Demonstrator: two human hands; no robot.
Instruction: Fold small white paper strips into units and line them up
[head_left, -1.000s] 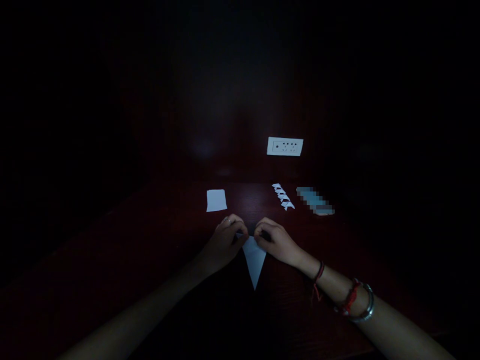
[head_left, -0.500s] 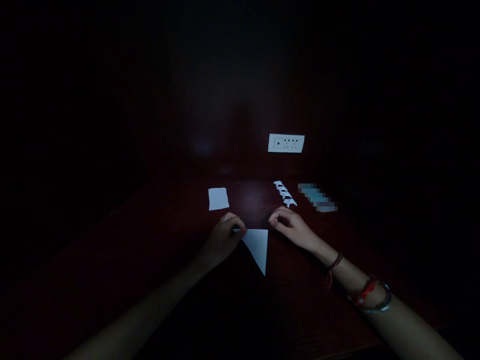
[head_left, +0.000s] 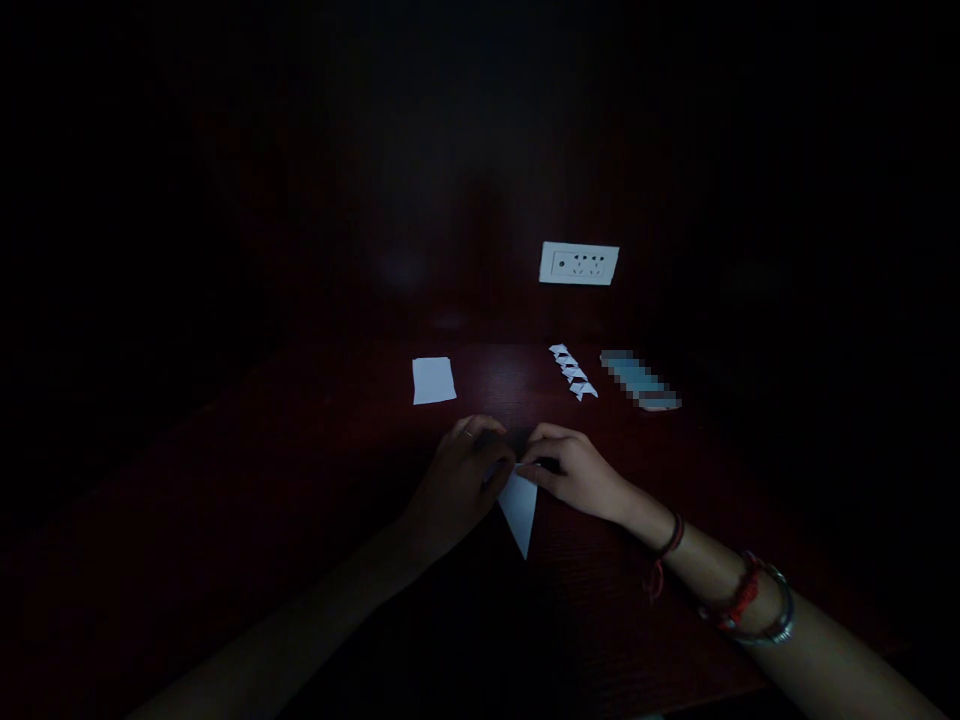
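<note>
A white sheet of paper folded into a triangle [head_left: 520, 512] lies on the dark red table, its point toward me. My left hand [head_left: 466, 482], with a ring on one finger, pinches the paper's upper left part and hides that corner. From the other side my right hand [head_left: 576, 472] grips the top edge near the right corner, thumb on the paper. The fingertips of both hands nearly meet at the top edge. Bracelets circle my right wrist and forearm.
Beyond my left hand lies a stack of white paper sheets [head_left: 433, 381]. Several small folded paper pieces [head_left: 573, 373] form a slanting row at the back right. Beside them is a blurred bluish flat object [head_left: 640, 380]. A white socket panel [head_left: 579, 264] is on the back wall.
My left hand has moved right along the paper's top edge. My right hand, which was apart from the paper, now grips it. The view has shifted slightly.
</note>
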